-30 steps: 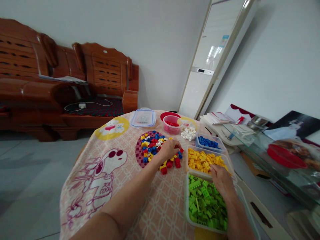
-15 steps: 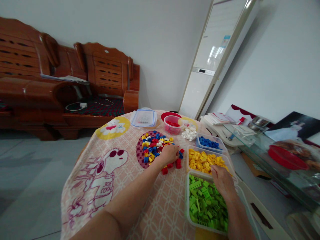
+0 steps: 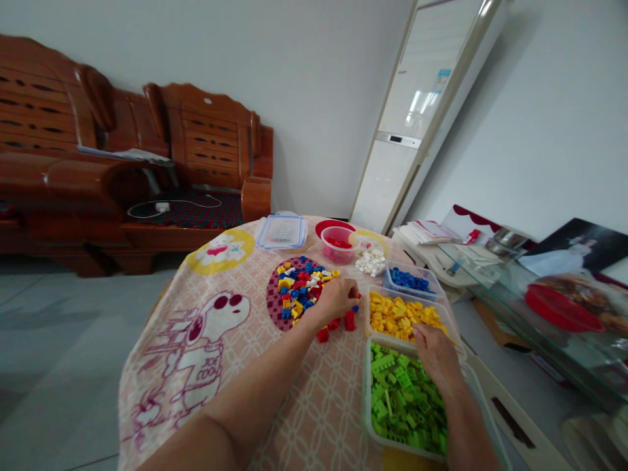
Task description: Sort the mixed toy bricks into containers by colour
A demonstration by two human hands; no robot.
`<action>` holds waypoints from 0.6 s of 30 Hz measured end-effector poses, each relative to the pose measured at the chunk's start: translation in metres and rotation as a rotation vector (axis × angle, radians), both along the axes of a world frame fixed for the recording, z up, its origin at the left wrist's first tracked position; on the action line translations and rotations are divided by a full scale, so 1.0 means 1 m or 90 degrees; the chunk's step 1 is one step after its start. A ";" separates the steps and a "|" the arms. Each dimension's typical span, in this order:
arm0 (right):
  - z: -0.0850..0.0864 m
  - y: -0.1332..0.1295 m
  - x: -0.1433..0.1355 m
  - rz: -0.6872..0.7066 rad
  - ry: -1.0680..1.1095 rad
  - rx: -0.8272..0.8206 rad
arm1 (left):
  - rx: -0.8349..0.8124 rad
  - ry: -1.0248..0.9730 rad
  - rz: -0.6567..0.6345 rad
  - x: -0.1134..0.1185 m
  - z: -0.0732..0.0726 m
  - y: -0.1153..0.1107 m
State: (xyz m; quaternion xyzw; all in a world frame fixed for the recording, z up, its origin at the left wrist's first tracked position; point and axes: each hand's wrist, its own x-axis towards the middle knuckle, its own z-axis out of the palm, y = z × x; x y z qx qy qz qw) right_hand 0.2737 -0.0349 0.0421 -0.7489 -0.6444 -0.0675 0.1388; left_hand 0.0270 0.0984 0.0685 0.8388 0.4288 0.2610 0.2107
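My left hand [image 3: 337, 298] is over the right edge of a mixed pile of toy building bricks [image 3: 300, 285], its fingers curled down. Whatever lies between those fingertips is hidden. Red bricks [image 3: 349, 320] lie just beside it. At the near right of a clear box of yellow bricks [image 3: 400, 315], my right hand [image 3: 436, 353] rests with its fingers bent together at the bricks. Its fingertips are partly hidden, and I cannot make out anything in them. The right forearm passes over the box of green bricks [image 3: 405, 399].
Behind the yellow box is a box of blue bricks [image 3: 411, 281]. White bricks [image 3: 371, 261] lie in a heap near a round tub [image 3: 338, 252] of red bricks. Box lids [image 3: 282, 231] lie at the far edge of the cloth-covered table [image 3: 294, 405]. A glass shelf [image 3: 530, 320] stands at right.
My left hand has shifted slightly up and to the right at the pile's edge. My right hand stays by the yellow bricks.
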 end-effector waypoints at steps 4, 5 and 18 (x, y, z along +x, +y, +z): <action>0.000 0.000 0.002 0.005 0.002 -0.010 | -0.006 -0.131 -0.060 0.008 0.005 -0.008; 0.000 0.000 0.001 0.007 0.001 -0.012 | -0.015 -0.148 -0.078 0.010 0.006 -0.010; -0.001 0.000 0.000 0.008 0.008 0.008 | -0.073 -0.151 -0.153 0.018 0.001 -0.015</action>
